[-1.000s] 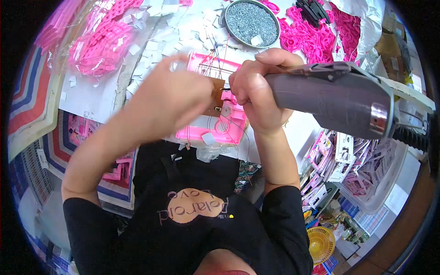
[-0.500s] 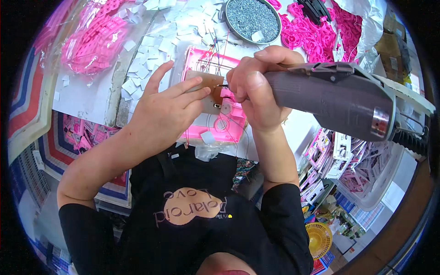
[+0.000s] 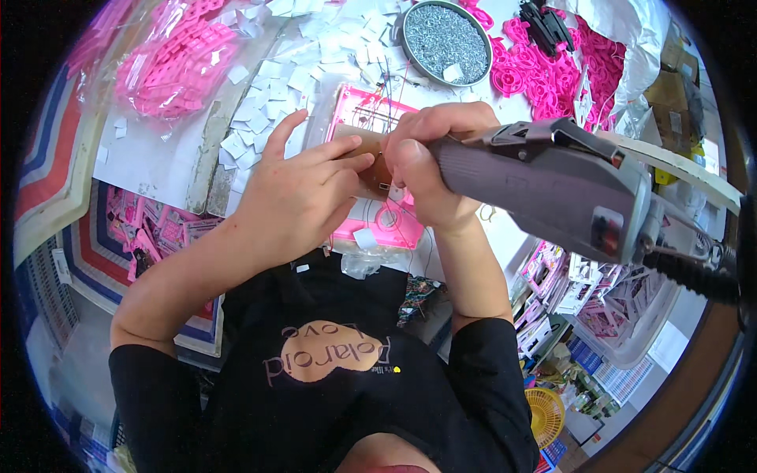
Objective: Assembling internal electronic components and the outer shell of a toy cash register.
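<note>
My right hand (image 3: 441, 165) is wrapped round the front of a grey electric screwdriver (image 3: 544, 177), which lies almost level and points left. Its tip is hidden behind my fingers, over a brown circuit board (image 3: 372, 180). The board rests on a pink plastic casing (image 3: 394, 235) with thin loose wires. My left hand (image 3: 296, 193) reaches in from the left with its fingers stretched out. Two fingertips press on the board's left part, and another finger points up, off the board.
A round tub of small screws (image 3: 448, 43) stands behind the casing. Pink rings (image 3: 516, 71) are heaped at far right, bagged pink parts (image 3: 173, 71) at far left. White paper squares (image 3: 256, 118) are strewn about. A cable (image 3: 694, 276) hangs from the screwdriver's rear.
The screwdriver's rear has swung a little nearer and left, and my right hand has moved down slightly. My left hand has shifted slightly right on the board.
</note>
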Tool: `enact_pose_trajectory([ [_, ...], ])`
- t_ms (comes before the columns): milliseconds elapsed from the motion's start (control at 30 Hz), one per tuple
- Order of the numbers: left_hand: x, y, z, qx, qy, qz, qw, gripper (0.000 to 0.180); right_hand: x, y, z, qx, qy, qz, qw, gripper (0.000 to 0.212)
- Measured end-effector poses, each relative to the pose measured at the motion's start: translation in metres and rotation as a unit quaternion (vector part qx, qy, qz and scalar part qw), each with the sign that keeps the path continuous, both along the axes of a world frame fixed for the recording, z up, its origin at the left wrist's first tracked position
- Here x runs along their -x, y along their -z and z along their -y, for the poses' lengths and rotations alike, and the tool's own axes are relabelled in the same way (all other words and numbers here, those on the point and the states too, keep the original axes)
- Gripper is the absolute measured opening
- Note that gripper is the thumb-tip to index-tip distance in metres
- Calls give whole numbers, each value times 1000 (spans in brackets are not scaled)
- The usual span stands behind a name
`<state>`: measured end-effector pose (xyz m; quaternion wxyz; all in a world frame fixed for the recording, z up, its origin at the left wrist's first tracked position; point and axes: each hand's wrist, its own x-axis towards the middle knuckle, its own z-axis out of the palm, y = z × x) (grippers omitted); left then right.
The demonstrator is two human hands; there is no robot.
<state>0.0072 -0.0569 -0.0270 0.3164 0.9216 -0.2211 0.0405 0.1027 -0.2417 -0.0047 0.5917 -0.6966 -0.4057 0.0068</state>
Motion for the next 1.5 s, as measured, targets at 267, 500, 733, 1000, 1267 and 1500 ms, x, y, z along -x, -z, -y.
enact_pose_trajectory([
  [267,6,13,2,148,-79,18,986,11,30,-41,-9,-204,-93,-186,957,39],
  [500,12,14,1,175,-102,51,978,16,39,-37,-17,-182,-73,-182,964,34],
  [733,10,-3,-9,94,-201,103,970,24,11,-12,-38,-149,-27,-87,985,30],
  [1000,41,12,-33,83,-146,67,984,27,5,10,-52,-115,-11,-66,991,25],
  [1267,64,4,4,15,-54,-17,998,43,10,7,-56,-33,16,11,999,21],
  [1500,36,-16,-29,-71,-25,5,997,44,-20,-11,-25,-168,31,-116,978,32],
])
